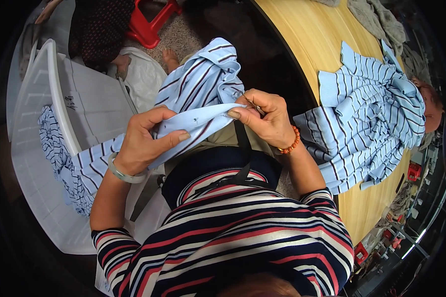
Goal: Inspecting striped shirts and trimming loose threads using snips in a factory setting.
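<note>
A light blue knit garment with dark and white stripes [198, 81] lies over my lap and is stretched between both hands. My left hand [146, 141], with a pale bangle at the wrist, pinches its plain blue band [195, 122] between thumb and fingers. Small dark marks show on that band. At the band's other end, my right hand [265, 119] grips the edge between thumb and fingers. A small dark, thin metal piece [254, 105] shows among the right fingers; its kind is hidden. An orange bead bracelet circles the right wrist.
More striped blue garments [364, 116] lie heaped on the wooden table [302, 34] to the right. At the left stands a white plastic bin [27, 163] with striped fabric [59, 158] in it. A red stool [151, 24] and another person's foot [170, 59] are ahead.
</note>
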{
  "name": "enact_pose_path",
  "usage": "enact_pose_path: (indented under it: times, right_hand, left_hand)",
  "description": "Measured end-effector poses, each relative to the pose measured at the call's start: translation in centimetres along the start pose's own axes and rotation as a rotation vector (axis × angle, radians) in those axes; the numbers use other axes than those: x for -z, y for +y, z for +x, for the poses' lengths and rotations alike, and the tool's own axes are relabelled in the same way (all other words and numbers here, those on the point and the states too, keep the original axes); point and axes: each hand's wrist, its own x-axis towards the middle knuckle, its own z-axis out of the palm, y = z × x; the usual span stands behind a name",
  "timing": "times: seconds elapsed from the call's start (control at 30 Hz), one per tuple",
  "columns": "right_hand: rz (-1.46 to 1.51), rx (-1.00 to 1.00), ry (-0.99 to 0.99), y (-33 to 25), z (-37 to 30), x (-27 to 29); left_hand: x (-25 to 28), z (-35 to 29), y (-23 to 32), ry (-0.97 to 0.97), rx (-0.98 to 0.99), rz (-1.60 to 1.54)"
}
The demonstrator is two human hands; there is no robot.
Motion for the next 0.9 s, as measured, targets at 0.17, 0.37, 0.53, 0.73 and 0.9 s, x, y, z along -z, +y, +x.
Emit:
enact_pose_path:
  times: [0.17, 0.37, 0.53, 0.73, 0.9]
  right_hand:
    - [-0.025, 0.019, 0.006, 0.4, 0.4, -0.2]
    - [-0.063, -0.044, 0.014, 0.6, 0.6, -0.5]
    - [-0.107, -0.069, 0.020, 0.3, 0.9, -0.6]
    - [-0.294, 0.149, 0.066, -0.7, 0.8, -1.1]
    - [-0.213, 0.300, -0.050, -0.8, 0.6, -2.0]
  left_hand:
    - [-1.1, 0.1, 0.3, -0.021, 0.249, -0.284]
    - [-2.0, 0.3, 0.1, 0.067, 0.262, -0.362]
    - [-1.6, 0.3, -0.4, 0.037, 0.265, -0.386]
    - [-1.6, 0.0, 0.0, 0.059, 0.242, -0.468]
    - [-1.9, -0.2, 0.6, 0.049, 0.223, -0.510]
